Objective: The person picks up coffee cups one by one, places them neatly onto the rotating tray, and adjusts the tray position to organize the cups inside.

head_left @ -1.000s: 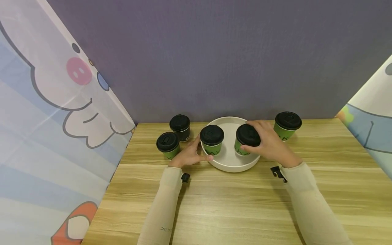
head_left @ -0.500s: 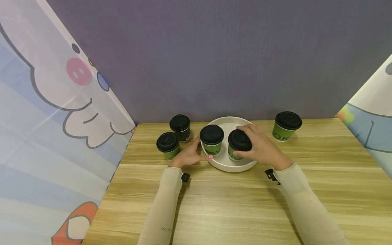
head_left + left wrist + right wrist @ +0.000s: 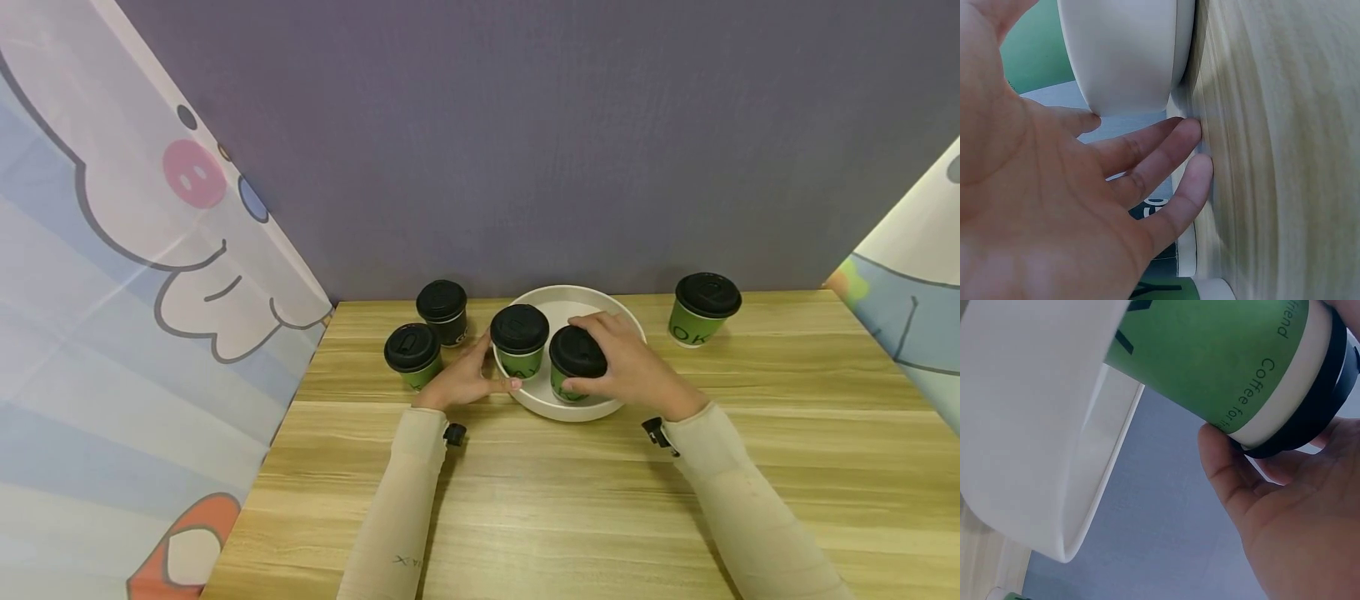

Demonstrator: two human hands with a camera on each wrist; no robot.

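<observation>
My right hand [image 3: 628,367] grips a green paper coffee cup [image 3: 1222,356] around its black lid, fingers behind and thumb in front. That cup stands inside the white round dish [image 3: 561,412], near its front. Close to its left, a second green paper cup [image 3: 519,333] with a black lid also stands in the dish. At the dish's left side is my left hand [image 3: 463,379], its thumb reaching over the rim by the second cup. In the left wrist view, its fingers [image 3: 1160,156] are spread and loosely bent, the index fingertip right at the dish's outer wall [image 3: 1122,56].
Left of my left hand stand a black lidded cup [image 3: 442,312] and a green lidded cup [image 3: 412,357]. Another green cup [image 3: 703,308] stands at the back right of the wooden table [image 3: 570,500]. A grey panel [image 3: 540,150] rises along the back edge.
My right hand has moved left and slightly toward the front with its cup, bringing it beside the second cup in the dish. The left hand has stayed in place.
</observation>
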